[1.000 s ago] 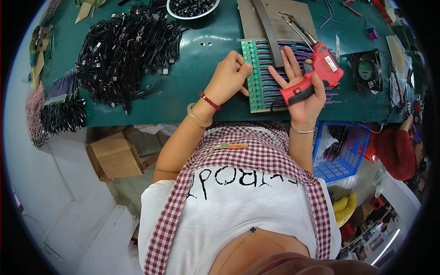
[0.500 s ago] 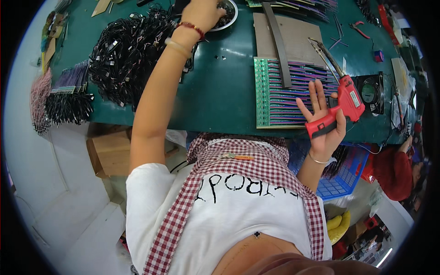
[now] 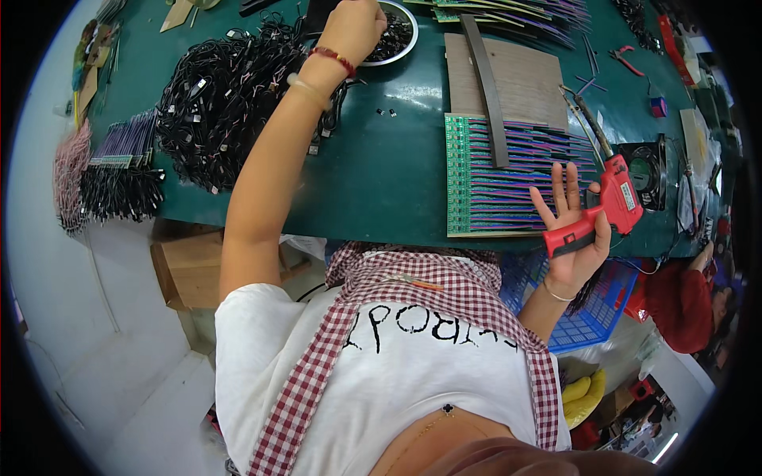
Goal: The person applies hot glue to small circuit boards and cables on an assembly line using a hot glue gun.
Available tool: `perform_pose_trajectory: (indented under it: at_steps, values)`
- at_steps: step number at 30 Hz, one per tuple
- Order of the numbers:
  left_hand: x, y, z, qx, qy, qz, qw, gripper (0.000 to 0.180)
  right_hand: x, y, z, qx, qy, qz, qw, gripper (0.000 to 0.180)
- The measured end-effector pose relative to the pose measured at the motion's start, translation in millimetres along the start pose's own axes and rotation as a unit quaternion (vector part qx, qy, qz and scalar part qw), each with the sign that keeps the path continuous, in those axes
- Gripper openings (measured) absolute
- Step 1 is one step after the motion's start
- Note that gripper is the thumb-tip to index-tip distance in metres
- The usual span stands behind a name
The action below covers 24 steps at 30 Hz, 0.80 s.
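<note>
My left hand (image 3: 354, 33) reaches to the far edge of the table, with curled fingers at the left side of a metal bowl (image 3: 414, 38) of small black parts. Whatever its fingertips hold is hidden. In my right hand (image 3: 582, 258) lies a red and black soldering gun (image 3: 620, 194), its handle held under the thumb while the other fingers stretch out. Its tip points away from me, to the right of green circuit boards (image 3: 458, 178) with purple, blue and dark wires in rows. A grey bar (image 3: 486, 95) lies across these wires. Small black parts (image 3: 386, 113) sit mid-table.
Left of centre is a heap of black cables (image 3: 214, 111) with connectors. Wired boards (image 3: 119, 161) hang over the left edge. Beyond the boards lies a brown flat panel (image 3: 528, 75). A black fan (image 3: 644, 170) and red-handled pliers (image 3: 627, 62) are on the right; a blue basket (image 3: 587, 329) is below.
My left hand has drawn back slightly leftward from over the bowl, its fingers more curled. My right hand still holds the soldering gun. The whole view has shifted a little.
</note>
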State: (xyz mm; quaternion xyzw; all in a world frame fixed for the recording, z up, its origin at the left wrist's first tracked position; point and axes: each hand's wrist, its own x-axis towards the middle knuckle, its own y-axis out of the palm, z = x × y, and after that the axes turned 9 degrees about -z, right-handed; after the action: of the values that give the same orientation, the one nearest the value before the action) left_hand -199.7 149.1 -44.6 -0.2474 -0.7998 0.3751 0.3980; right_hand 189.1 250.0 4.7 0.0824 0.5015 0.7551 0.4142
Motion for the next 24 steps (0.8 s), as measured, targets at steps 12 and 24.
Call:
perform_pose_trajectory:
  at_steps: [12, 24]
  values:
    - [-101.5, -11.6, -75.3, -0.075, -0.059, 0.044, 0.994, 0.006, -0.3, 5.6, -4.6, 0.013, 0.031, -0.008, 0.999, 0.033]
    - [-99.2, -12.0, -64.0, -0.209, -0.143, 0.036, 0.967, 0.011, -3.3, -0.5, -3.1, 0.002, 0.035, -0.002, 0.999, 0.036]
